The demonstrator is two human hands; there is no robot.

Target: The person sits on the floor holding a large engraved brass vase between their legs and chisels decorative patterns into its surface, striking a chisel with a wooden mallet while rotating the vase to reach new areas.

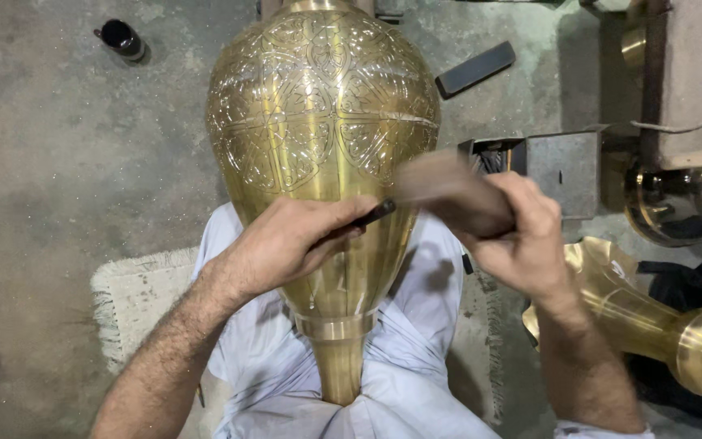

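Note:
A large engraved brass vase (322, 106) lies across my lap, its narrow neck toward me and its patterned belly away. My left hand (290, 244) rests on the vase's lower body and grips a thin dark chisel (367, 218) whose tip touches the brass. My right hand (517, 232) is closed around a wooden mallet (440, 185), which is blurred and sits just right of the chisel's end.
Another brass piece (652, 321) lies at my right on the concrete floor, with a round brass vessel (680, 203) behind it. A grey metal box (562, 167), a dark flat bar (474, 69) and a small black cylinder (121, 38) stand around. A pale fringed mat (136, 297) is under me.

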